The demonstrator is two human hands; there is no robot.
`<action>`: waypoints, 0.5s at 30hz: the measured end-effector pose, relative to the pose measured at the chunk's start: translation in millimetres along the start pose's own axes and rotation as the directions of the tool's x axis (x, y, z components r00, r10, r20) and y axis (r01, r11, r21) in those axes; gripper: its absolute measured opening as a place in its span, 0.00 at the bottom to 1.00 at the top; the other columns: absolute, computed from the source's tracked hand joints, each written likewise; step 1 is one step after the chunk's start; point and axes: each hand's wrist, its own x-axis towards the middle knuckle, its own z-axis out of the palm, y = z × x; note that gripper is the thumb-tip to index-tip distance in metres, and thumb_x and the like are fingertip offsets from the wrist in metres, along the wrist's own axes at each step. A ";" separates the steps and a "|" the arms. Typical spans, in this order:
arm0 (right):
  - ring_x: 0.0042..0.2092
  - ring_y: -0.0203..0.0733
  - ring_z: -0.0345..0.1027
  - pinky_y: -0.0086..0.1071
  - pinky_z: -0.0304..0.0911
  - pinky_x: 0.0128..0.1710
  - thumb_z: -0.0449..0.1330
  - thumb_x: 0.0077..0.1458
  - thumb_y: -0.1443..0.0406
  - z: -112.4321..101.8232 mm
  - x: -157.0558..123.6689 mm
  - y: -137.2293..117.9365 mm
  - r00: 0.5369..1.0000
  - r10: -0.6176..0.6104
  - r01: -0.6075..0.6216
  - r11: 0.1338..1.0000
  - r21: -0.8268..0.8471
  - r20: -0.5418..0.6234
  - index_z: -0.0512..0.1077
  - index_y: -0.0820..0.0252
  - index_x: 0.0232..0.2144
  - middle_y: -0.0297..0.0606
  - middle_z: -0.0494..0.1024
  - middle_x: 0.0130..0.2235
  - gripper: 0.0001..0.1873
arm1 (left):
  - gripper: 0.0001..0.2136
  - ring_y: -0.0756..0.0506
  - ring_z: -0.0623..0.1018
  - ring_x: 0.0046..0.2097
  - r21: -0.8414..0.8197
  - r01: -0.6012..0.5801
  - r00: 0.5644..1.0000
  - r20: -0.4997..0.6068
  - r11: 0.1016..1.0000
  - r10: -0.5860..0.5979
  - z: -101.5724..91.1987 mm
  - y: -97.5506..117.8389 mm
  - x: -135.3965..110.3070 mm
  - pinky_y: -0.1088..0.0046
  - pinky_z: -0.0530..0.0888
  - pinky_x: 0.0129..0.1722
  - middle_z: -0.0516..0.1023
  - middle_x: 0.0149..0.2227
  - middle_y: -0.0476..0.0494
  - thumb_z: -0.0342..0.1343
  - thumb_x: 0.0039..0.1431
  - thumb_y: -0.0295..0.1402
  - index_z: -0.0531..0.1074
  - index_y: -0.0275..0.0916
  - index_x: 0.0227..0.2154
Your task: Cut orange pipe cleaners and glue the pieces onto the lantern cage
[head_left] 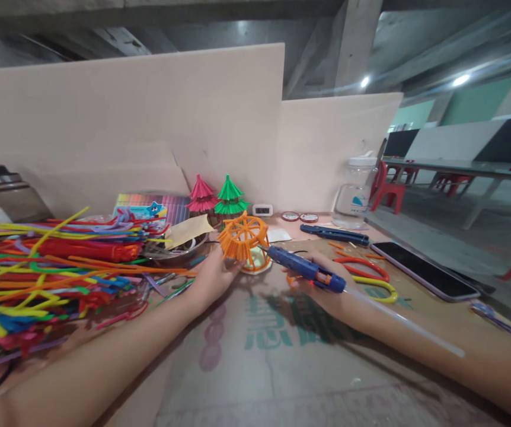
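My left hand (217, 274) is closed on an orange pipe-cleaner pavilion (243, 236), a small model with a spoked round roof, posts and a pale round base. In my right hand (322, 290) is a blue hot glue gun (306, 265), with a long clear glue stick (406, 323) sticking out of its back. The gun's nozzle points left and is close to the edge of the orange roof; whether it touches cannot be made out. Behind the model stand a pink tiered pipe-cleaner roof (201, 194) and a green one (229, 194).
Pipe cleaners (60, 261) of many colours heap on the left, beside a metal bowl (166, 254). At right lie a utility knife (335, 233), red-and-yellow scissors (380, 287) and a phone (422, 270). A clear bottle (354, 193) stands before the pale partition (126, 124); printed cardboard (246, 379) covers the table.
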 end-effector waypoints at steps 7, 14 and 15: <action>0.29 0.43 0.72 0.34 0.64 0.28 0.64 0.49 0.56 4.4 -1.1 10.7 0.997 -0.003 -0.004 0.996 -0.094 -0.075 0.70 0.54 0.36 0.33 0.78 0.29 0.13 | 0.18 0.35 0.72 0.57 0.102 -0.045 0.999 -0.019 0.994 0.047 -2.2 4.2 -1.0 0.54 0.69 0.57 0.73 0.54 0.32 0.54 0.58 0.34 0.67 0.34 0.51; 0.29 0.45 0.74 0.35 0.66 0.30 0.64 0.47 0.56 5.1 0.7 11.8 0.997 0.028 -0.036 0.995 -0.098 -0.073 0.70 0.52 0.39 0.34 0.80 0.29 0.16 | 0.17 0.36 0.71 0.57 0.143 -0.062 0.998 0.011 0.988 0.061 -4.8 6.4 -0.6 0.54 0.68 0.58 0.73 0.54 0.33 0.51 0.59 0.33 0.68 0.35 0.51; 0.30 0.44 0.74 0.35 0.66 0.29 0.64 0.48 0.57 4.9 0.4 12.8 0.998 0.024 -0.030 0.995 -0.099 -0.063 0.70 0.52 0.39 0.34 0.80 0.29 0.16 | 0.17 0.36 0.71 0.57 0.143 -0.072 0.997 0.016 0.987 0.071 -5.0 6.6 -0.6 0.55 0.68 0.58 0.73 0.54 0.33 0.51 0.60 0.33 0.68 0.35 0.51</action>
